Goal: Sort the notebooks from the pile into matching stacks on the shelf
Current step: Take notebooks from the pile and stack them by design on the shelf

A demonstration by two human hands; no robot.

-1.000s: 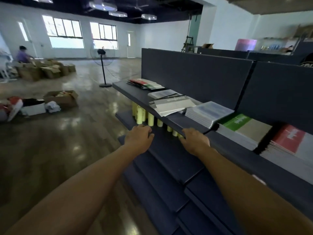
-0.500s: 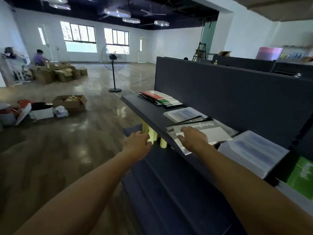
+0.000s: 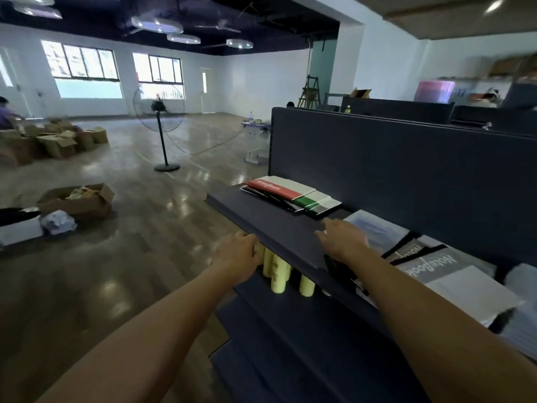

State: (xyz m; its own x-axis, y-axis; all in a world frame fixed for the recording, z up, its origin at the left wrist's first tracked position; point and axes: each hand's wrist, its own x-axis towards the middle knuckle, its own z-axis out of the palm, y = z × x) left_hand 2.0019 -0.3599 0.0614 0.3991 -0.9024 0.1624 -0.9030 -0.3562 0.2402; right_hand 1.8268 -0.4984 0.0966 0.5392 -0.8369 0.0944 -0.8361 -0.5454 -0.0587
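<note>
Reaching forward with both arms over the dark shelf (image 3: 290, 228). My left hand (image 3: 236, 255) sits at the shelf's front edge with its fingers bent over the lip, in front of a row of pale yellow tubes (image 3: 279, 271) that stand on the tier below; whether the fingers actually grip the edge or only rest there I cannot tell. My right hand (image 3: 344, 241) hovers low over the shelf top, palm down, fingers loosely spread and holding nothing. Just beyond its fingertips lies the far pile (image 3: 290, 194): a few notebooks fanned and overlapping, a red-and-white cover on top, a green-and-white one under it, dark covers showing at the near edge. To the right of the hand is a pale blue stack (image 3: 374, 228), and nearer me a grey notebook (image 3: 436, 266) lettered "NoteBook" lies askew over other grey covers with black bands; my right forearm crosses its near corner. Further right the stacks are blurred. A tall dark back panel (image 3: 406, 170) rises behind the shelf. Out on the wooden floor: a pedestal fan (image 3: 162, 129), open cardboard boxes (image 3: 78, 199), and a seated person (image 3: 5, 113) at the far left.
</note>
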